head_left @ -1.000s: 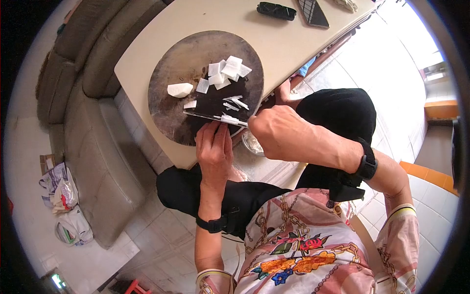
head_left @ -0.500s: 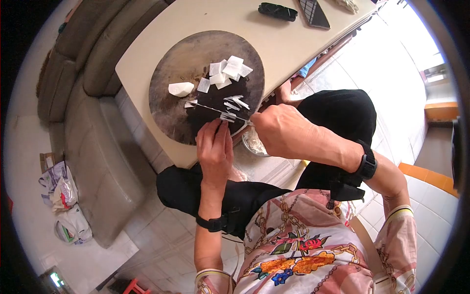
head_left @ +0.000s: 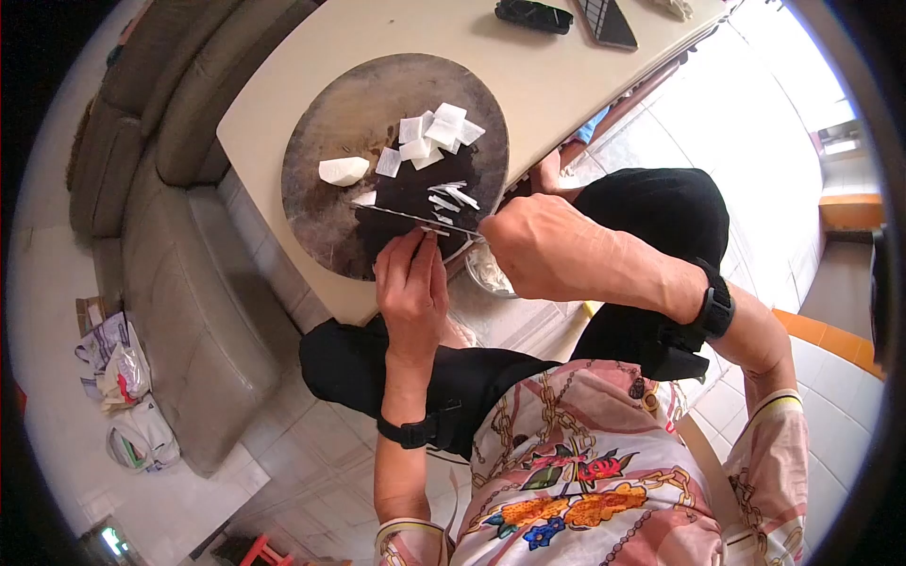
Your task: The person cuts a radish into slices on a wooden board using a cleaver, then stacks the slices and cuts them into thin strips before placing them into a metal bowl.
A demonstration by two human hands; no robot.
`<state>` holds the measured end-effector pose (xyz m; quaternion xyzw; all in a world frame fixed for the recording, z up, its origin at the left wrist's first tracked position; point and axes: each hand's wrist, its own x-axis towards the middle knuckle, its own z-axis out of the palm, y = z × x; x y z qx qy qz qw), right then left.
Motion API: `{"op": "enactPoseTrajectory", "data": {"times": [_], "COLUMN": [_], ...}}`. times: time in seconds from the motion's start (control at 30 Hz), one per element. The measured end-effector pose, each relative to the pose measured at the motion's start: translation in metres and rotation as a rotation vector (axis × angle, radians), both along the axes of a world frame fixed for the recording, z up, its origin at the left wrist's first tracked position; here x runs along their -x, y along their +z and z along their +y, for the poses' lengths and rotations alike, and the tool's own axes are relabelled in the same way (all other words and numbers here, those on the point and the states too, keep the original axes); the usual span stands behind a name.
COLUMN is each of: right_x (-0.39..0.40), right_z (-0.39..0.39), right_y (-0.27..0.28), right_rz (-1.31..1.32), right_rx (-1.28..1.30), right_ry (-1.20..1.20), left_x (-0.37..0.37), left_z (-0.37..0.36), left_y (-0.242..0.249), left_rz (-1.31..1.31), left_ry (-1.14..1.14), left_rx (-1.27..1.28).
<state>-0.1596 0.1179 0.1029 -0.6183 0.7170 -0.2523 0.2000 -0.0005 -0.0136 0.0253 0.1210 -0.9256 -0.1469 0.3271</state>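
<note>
My right hand (head_left: 543, 245) is closed round the handle of a knife (head_left: 406, 215), whose blade reaches left across the round chopping board (head_left: 321, 222). My left hand (head_left: 412, 283) rests at the board's near edge, fingers together. Its fingertips press on a thin white vegetable slice (head_left: 435, 230), mostly hidden, close beside the blade. Beyond the blade lie narrow white strips (head_left: 455, 196). Farther back is a pile of flat white squares (head_left: 440, 132). A thick white chunk (head_left: 343, 171) sits at the left of the board, and a small white piece (head_left: 365, 199) lies by the knife's tip.
The board stands on a cream table (head_left: 274, 104) with a dark case (head_left: 534, 16) and a phone (head_left: 609, 24) at the far side. Below the table edge is a bowl (head_left: 491, 275) with pale pieces. A grey sofa (head_left: 217, 311) is at the left.
A small cut piece now shows on the far side of the blade, and fewer strips are visible by my left fingertips. Both hands stay nearly in place; the view has shifted slightly.
</note>
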Motion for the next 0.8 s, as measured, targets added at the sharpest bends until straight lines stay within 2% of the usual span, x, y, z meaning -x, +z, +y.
{"op": "enactPoseTrajectory", "data": {"times": [0.13, 0.43, 0.5, 0.8], "right_x": [0.0, -0.001, 0.004, 0.007], "right_z": [-0.009, -0.024, -0.02, -0.016], "right_y": [0.004, 0.004, -0.003, -0.013], "right_rz": [0.041, 0.054, 0.027, 0.018], "right_rx": [-0.06, 0.051, 0.041, 0.035], "right_ry": [0.033, 0.081, -0.004, 0.014], "left_x": [-0.001, 0.002, 0.001, -0.003], "left_z": [0.0, 0.002, 0.003, 0.006], "left_y": [0.0, 0.004, 0.004, 0.006], "left_rz": [-0.001, -0.002, -0.002, -0.009], "left_ry": [-0.001, 0.015, 0.015, 0.047], "left_rx": [-0.02, -0.025, -0.011, 0.046]}}
